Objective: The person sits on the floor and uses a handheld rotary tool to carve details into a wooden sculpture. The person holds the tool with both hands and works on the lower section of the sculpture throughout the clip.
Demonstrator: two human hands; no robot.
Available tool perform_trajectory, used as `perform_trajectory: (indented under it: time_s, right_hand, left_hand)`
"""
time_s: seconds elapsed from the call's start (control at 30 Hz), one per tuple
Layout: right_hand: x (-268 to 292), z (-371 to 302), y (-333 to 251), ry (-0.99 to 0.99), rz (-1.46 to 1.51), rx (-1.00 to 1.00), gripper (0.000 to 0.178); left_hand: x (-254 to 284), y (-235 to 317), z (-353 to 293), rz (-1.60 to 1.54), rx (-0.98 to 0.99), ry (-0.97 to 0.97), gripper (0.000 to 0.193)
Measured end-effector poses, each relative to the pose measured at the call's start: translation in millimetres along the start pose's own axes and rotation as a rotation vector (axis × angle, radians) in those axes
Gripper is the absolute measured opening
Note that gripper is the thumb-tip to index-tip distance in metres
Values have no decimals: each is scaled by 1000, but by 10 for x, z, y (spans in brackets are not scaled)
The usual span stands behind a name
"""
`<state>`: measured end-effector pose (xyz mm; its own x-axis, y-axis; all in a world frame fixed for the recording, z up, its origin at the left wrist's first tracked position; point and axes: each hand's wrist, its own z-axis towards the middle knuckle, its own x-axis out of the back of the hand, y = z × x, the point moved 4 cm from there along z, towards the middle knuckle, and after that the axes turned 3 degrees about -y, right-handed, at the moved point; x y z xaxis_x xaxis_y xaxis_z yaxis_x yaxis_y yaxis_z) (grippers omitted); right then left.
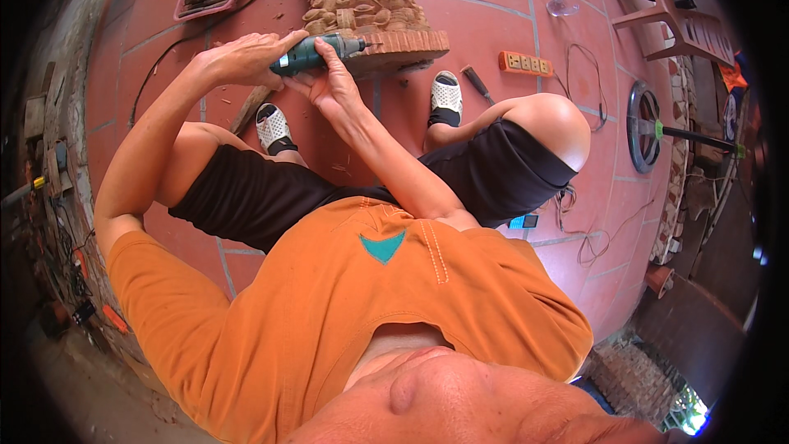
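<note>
A green rotary grinder [308, 56] lies between my two hands, its slim bit pointing right at the edge of a carved wooden statue's base [407, 43]. Whether the bit touches the wood, I cannot tell. My left hand [251, 57] closes over the tool's rear end from the left. From below, my right hand [331, 92] grips its body, the thumb laid along the side near the nose. Rounded reliefs cover the brown statue [362, 0], which stands on the tiles just beyond my feet.
A pink basket [178, 8] of chisels sits at the far left beside a black cord. Right of the statue are an orange power strip [526, 63], a dark-handled tool [477, 84] and a clear plastic cup [563, 5]. Farther right stand a brown chair [678, 25] and a round-based stand [643, 127].
</note>
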<state>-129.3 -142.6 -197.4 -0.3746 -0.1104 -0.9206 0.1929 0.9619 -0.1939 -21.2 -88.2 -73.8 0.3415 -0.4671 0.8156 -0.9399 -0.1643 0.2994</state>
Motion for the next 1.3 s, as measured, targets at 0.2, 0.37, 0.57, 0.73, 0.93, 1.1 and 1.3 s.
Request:
perform_trajectory:
  time_s: [0.2,0.37,0.57,0.73,0.93,1.1,1.3]
  right_hand:
    - [-14,32,-21,-27,-4,0,44]
    - [-15,44,-43,-25,-23,-3,43]
    - [7,77,-72,-37,-43,-10,43]
    - [4,57,-60,-29,-37,-10,43]
    - [18,17,-25,-15,-25,-5,44]
    - [23,4,-3,-17,-13,1,46]
    - [6,-51,22,-8,2,6,48]
  left_hand:
    - [-24,-30,2,-2,12,20,88]
    - [-13,-2,-9,-11,28,18,88]
    - [-2,37,3,-7,104,-12,89]
    - [-36,2,6,4,71,5,89]
    - [-35,4,-7,-6,29,5,90]
    - [-48,-15,8,1,24,-14,90]
    - [-60,-23,19,13,-6,-24,90]
